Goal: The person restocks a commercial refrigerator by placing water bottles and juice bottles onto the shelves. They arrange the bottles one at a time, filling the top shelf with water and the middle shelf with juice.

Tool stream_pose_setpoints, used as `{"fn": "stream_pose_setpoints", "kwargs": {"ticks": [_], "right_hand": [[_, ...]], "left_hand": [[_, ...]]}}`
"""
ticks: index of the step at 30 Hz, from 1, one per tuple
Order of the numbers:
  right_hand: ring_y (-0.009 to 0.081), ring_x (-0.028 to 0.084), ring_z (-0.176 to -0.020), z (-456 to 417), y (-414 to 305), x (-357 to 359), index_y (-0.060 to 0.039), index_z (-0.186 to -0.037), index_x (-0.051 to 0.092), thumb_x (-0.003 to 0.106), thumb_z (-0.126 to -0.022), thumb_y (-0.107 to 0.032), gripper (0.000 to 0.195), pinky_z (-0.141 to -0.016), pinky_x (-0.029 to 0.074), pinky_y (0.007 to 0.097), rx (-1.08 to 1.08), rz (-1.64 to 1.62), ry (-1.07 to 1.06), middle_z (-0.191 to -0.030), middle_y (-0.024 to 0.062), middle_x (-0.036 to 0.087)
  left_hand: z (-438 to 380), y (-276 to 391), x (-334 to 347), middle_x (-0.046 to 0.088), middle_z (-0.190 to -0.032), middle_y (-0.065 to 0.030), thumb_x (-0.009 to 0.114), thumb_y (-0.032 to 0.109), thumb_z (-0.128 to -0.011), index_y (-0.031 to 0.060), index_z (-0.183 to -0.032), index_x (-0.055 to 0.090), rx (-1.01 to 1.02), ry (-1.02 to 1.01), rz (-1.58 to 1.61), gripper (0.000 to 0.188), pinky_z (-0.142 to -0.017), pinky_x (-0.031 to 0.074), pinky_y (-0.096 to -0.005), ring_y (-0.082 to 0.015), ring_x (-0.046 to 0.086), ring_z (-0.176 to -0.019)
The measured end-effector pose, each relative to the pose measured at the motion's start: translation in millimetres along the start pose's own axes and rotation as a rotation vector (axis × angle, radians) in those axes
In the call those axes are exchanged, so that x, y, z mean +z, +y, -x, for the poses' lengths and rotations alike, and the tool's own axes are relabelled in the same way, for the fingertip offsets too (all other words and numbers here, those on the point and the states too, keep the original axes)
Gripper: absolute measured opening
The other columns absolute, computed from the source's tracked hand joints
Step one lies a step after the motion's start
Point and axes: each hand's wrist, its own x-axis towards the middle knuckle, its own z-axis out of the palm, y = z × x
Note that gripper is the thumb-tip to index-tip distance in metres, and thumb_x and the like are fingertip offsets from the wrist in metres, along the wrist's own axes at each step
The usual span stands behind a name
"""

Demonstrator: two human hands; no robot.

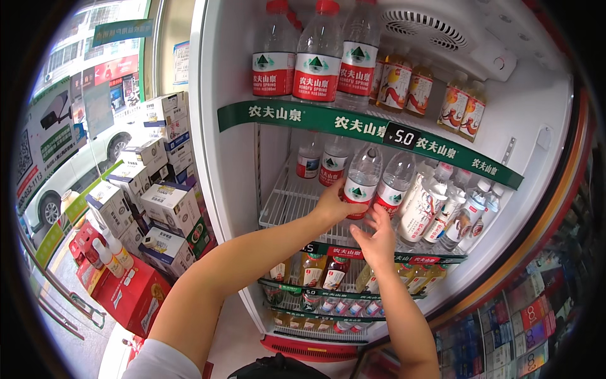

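Observation:
My left hand point(337, 204) grips the lower part of a clear plastic water bottle point(363, 177) with a red and white label, on the cooler's second shelf. The bottle tilts slightly, and its top is hidden behind the green shelf strip. Just right of it stands a matching water bottle point(395, 180). My right hand point(376, 234) is at the base of these two bottles, thumb and fingers apart, its fingertips overlapping the right bottle's label. Whether they press on it I cannot tell. Two more water bottles point(334, 163) stand behind, to the left.
Large red-capped water bottles point(316, 61) line the top shelf, above a green shelf strip point(293, 113) with a price display point(401, 136). White-labelled bottles point(423, 208) stand at right. Lower shelves hold juice bottles point(335, 272). Stacked cartons point(171, 203) and a red box point(130, 293) stand left of the cooler.

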Motion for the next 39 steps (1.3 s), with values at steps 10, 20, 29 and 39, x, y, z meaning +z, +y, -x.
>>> {"fn": "stream_pose_setpoints", "kwargs": {"ticks": [10, 20, 29, 39], "right_hand": [[0.0186, 0.064, -0.094, -13, -36, 12, 0.0024, -0.123, 0.054, 0.081, -0.074, -0.032, 0.066, -0.082, 0.050, 0.0316, -0.016, 0.153, -0.086, -0.107, 0.0138, 0.067], [0.0146, 0.064, -0.093, 42, -54, 24, 0.0052, -0.121, 0.055, 0.080, -0.075, -0.031, 0.064, -0.081, 0.051, 0.0279, 0.070, -0.283, -0.138, -0.106, 0.0122, 0.067], [0.0113, 0.062, -0.086, 119, -57, 20, 0.0035, -0.116, 0.053, 0.078, -0.072, -0.016, 0.054, -0.074, 0.051, 0.0251, -0.121, -0.331, -0.076, -0.104, 0.0090, 0.062], [0.0184, 0.063, -0.093, -10, -196, -36, 0.0007, -0.115, 0.055, 0.078, -0.072, -0.048, 0.068, -0.080, 0.051, 0.0329, -0.779, -0.133, 0.092, -0.103, 0.0089, 0.063]], "left_hand": [[38, 29, -21, 0.062, -0.105, -0.0089, 0.083, 0.024, -0.071, 0.0041, -0.123, 0.051, -0.169, 0.051, 0.097, 0.064, -0.079, 0.051, -0.0350, -0.0194, 0.062, -0.093], [105, 75, -37, 0.065, -0.103, -0.0066, 0.078, 0.033, -0.080, 0.0058, -0.122, 0.055, -0.288, -0.114, 0.078, 0.055, -0.072, 0.053, -0.0315, -0.0153, 0.064, -0.090], [165, 45, -27, 0.062, -0.117, -0.0060, 0.077, 0.008, -0.079, 0.0015, -0.129, 0.049, 0.017, -0.316, 0.090, 0.057, -0.088, 0.052, -0.0288, -0.0125, 0.058, -0.105], [100, 227, -1, 0.063, -0.115, -0.0069, 0.080, 0.008, -0.075, 0.0005, -0.133, 0.049, 0.581, -0.365, -0.037, 0.066, -0.088, 0.052, -0.0303, -0.0122, 0.059, -0.102]]}}
